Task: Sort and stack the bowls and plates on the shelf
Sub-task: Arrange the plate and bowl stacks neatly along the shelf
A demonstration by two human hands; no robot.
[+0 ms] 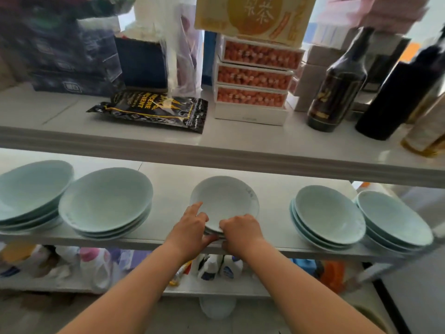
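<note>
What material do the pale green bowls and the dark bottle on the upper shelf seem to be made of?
Pale green bowls: probably glazed ceramic, with a smooth, softly glossy, even celadon surface. Dark bottle: probably glass or glossy plastic; it shows bright reflections, but blur leaves this open.

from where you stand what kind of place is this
Probably a home pantry or storage shelf. The white middle shelf holds stacks of pale green ceramic bowls, the shelf above carries a dark glass sauce bottle and stacked white snack boxes, and blurred plastic cleaning bottles stand below.
</note>
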